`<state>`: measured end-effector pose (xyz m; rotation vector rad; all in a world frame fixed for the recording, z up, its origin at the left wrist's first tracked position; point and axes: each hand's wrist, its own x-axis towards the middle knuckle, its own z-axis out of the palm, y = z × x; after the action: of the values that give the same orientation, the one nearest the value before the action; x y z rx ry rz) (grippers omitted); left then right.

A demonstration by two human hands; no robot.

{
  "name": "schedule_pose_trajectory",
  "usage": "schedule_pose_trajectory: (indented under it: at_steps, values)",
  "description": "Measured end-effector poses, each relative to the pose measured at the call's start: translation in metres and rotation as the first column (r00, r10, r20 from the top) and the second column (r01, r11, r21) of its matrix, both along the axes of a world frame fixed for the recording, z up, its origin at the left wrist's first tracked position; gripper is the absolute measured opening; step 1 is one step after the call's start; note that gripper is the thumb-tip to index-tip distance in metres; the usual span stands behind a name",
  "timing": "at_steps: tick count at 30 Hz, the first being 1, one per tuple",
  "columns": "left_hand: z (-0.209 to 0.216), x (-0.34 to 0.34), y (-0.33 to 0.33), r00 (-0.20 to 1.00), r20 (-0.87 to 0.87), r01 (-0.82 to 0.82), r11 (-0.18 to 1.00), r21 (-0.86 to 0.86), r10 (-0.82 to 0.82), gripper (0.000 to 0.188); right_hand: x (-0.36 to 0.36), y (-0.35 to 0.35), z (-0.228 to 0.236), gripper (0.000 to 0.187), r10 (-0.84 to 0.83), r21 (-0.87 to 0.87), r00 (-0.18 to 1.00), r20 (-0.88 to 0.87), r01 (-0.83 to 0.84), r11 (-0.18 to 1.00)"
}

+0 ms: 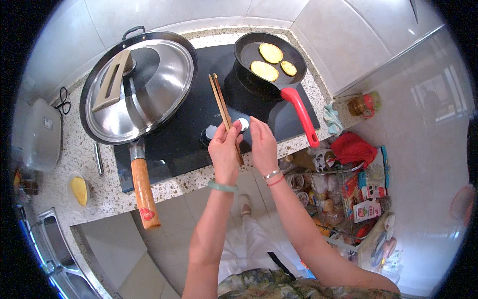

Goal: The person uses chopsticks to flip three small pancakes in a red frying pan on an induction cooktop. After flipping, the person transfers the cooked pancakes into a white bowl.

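Note:
My left hand point(225, 152) is closed around a pair of wooden chopsticks point(219, 101), whose tips point away over the black cooktop point(201, 65). Just to its right is my right hand point(264, 144), fingers stretched out and holding nothing I can see. Beside its fingertips is a round, white-topped knob point(243, 124); a second knob point(211, 132) sits left of my left hand. Toward the back right stands a black frying pan point(243, 59) with a red handle point(301, 115). Three yellow slices point(271, 53) lie apart in it.
On the left stands a large lidded wok point(164, 84), its wooden handle point(144, 194) jutting over the counter edge. A spatula-like tool point(110, 82) rests across its lid. A small bowl point(78, 191) holds something yellow. A packed rack point(343, 194) stands at right, near a pale cloth point(332, 118).

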<state>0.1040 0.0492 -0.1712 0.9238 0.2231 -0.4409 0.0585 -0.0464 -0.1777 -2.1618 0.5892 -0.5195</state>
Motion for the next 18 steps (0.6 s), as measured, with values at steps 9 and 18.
schedule_pose_trajectory:
  at_steps: [9, 18]
  values:
    - [0.054, -0.033, -0.008, 0.981, -0.049, 0.166, 0.938, -0.304, -0.190, 0.032, -0.055, -0.005, 0.068, 0.056, -0.036, 0.683, 0.935, 0.352, -0.230, 0.694]
    - [0.113, -0.046, -0.037, 0.978, -0.007, 0.194, 0.914, -0.357, -0.211, 0.036, -0.069, -0.030, 0.104, 0.042, -0.202, 0.781, 0.859, 0.471, -0.299, 0.548]
